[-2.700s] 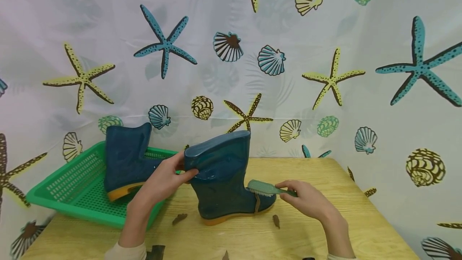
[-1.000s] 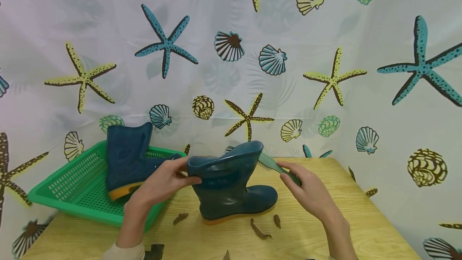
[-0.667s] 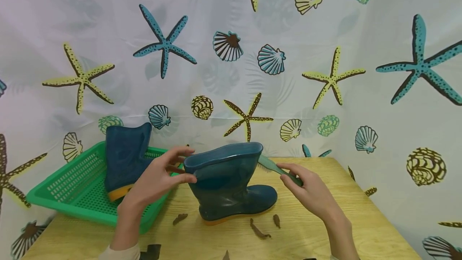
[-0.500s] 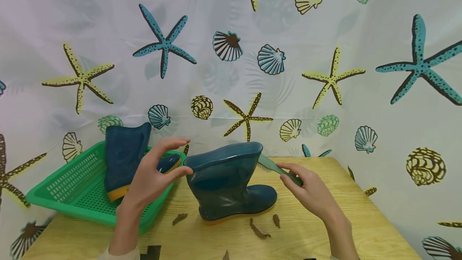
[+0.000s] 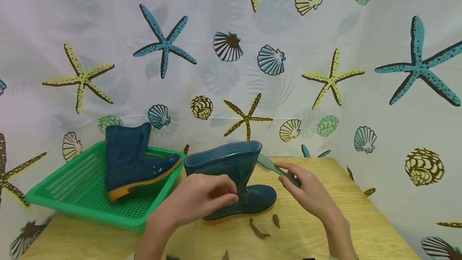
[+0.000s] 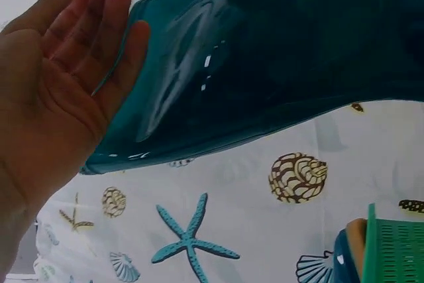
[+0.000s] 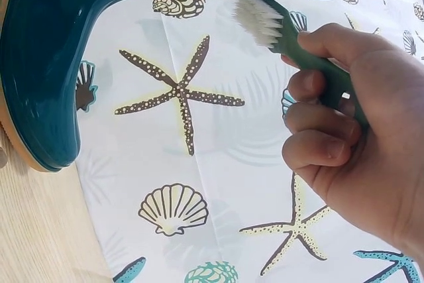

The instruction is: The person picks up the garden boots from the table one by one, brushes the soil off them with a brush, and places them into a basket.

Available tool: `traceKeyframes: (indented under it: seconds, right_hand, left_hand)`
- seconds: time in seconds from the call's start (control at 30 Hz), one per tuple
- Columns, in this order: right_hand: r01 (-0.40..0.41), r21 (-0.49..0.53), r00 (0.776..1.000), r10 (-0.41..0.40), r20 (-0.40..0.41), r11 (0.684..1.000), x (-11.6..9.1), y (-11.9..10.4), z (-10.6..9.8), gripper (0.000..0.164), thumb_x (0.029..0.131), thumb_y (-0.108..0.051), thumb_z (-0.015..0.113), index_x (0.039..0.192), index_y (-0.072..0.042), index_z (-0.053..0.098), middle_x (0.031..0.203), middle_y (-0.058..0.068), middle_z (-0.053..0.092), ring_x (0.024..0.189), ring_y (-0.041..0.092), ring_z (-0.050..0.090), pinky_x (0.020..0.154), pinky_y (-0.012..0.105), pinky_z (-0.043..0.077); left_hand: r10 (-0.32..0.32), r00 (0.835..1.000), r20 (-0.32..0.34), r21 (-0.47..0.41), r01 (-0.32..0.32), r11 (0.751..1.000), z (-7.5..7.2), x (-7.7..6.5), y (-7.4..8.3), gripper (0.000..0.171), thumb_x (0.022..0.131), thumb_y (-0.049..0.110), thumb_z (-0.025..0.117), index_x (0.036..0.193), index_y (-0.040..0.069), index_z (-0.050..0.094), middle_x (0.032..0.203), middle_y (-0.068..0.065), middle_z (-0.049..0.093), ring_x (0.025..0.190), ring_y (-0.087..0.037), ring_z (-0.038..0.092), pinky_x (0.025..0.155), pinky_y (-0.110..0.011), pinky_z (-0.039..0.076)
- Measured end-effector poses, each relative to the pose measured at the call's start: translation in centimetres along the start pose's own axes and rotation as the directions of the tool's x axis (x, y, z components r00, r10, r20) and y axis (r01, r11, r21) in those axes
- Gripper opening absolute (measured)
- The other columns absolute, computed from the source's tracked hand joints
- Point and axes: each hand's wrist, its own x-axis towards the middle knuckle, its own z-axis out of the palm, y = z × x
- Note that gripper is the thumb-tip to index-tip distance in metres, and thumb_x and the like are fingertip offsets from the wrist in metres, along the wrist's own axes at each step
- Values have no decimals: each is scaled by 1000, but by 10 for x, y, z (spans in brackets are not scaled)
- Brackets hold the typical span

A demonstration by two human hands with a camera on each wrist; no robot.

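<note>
A dark blue rubber boot (image 5: pixel 258 196) with an orange sole stands on the wooden table, its toe to the right. My left hand (image 5: pixel 196 200) hovers in front of its shaft, holding nothing. Loosely bent fingers and a bare palm show in the left wrist view, close beside the boot's top (image 6: pixel 265 64). My right hand (image 5: pixel 306 189) grips a green scrubbing brush (image 5: pixel 276 167) by its handle. White bristles (image 7: pixel 257 23) face the boot, and the brush head reaches the shaft just below the top rim.
A green plastic basket (image 5: pixel 90 215) stands at the left with a matching blue boot (image 5: pixel 126 157) in it. Brown scraps (image 5: pixel 257 231) lie on the table (image 5: pixel 325 220) before the standing boot. A shell-and-starfish curtain (image 5: pixel 231 87) hangs behind.
The brush has moved from the toe up to the shaft's top. A brown strip came off the toe onto the table. My left hand let go of the boot's rim and moved down and right.
</note>
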Motion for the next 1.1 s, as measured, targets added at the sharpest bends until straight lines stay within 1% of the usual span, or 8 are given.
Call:
traceKeyframes:
  seconds: [0.07, 0.17, 0.5, 0.8, 0.87, 0.97, 1.03, 1.1]
  right_hand:
    - [7, 5, 1000, -7, 6, 1000, 0, 0, 1, 37, 102, -29, 58, 138, -21, 58, 74, -6, 52, 54, 5, 40, 57, 26, 40]
    - [23, 6, 1000, -23, -9, 1000, 0, 0, 0, 35, 101, -27, 59, 136, -20, 59, 70, -7, 49, 53, 4, 39, 56, 26, 39]
    - [107, 4, 991, -107, -79, 994, -1, 0, -1, 31, 99, -25, 64, 129, -21, 65, 69, -9, 47, 55, 3, 40, 55, 25, 38]
    - [146, 49, 987, -142, -73, 988, -4, -1, -3, 30, 97, -21, 66, 127, -22, 66, 69, -8, 48, 55, 3, 40, 54, 23, 39]
    - [162, 70, 986, -158, -62, 984, -5, -1, -2, 31, 97, -19, 66, 127, -22, 67, 77, -7, 56, 58, 2, 44, 56, 22, 41]
    - [218, 102, 976, -214, -50, 971, -5, -1, -1, 31, 96, -14, 67, 126, -19, 68, 97, -2, 71, 72, 1, 58, 64, 22, 49]
    - [266, 115, 964, -262, -44, 957, -5, -1, 1, 31, 95, -11, 68, 125, -16, 69, 113, 1, 72, 86, 3, 64, 72, 23, 54]
    - [302, 122, 953, -300, -37, 945, -4, -1, 3, 30, 94, -9, 68, 124, -15, 69, 117, 3, 73, 95, 5, 67, 76, 24, 56]
  left_hand:
    - [-109, 992, 67, 5, 108, 994, 7, 5, -8, 17, 97, 37, 64, 106, 23, 68, 81, 16, 66, 69, 5, 58, 65, -19, 50]
    - [-200, 974, 102, -1, 201, 980, 13, 10, -16, 23, 97, 34, 64, 112, 17, 67, 83, 13, 68, 72, 2, 61, 68, -21, 51]
    - [-314, 948, 47, 19, 313, 949, 20, 18, -21, 29, 97, 30, 66, 121, 15, 62, 100, 6, 68, 88, -7, 65, 77, -26, 54]
    - [-426, 904, -29, 48, 427, 903, 35, 27, -20, 46, 93, 37, 69, 132, 17, 54, 120, -2, 61, 112, -20, 62, 93, -40, 52]
    - [-450, 892, -45, 51, 452, 891, 39, 28, -20, 52, 92, 43, 69, 133, 18, 51, 124, -2, 59, 115, -21, 60, 94, -42, 52]
    - [-491, 868, -70, 52, 495, 867, 43, 29, -20, 61, 86, 56, 69, 131, 19, 51, 126, -1, 57, 118, -22, 58, 94, -44, 51]
    - [-517, 851, -91, 56, 523, 851, 45, 30, -21, 66, 81, 65, 68, 126, 19, 52, 123, 0, 58, 116, -21, 59, 93, -44, 52]
    - [-535, 837, -114, 55, 544, 838, 46, 31, -20, 67, 77, 71, 68, 118, 20, 54, 117, 1, 61, 113, -21, 61, 92, -44, 53]
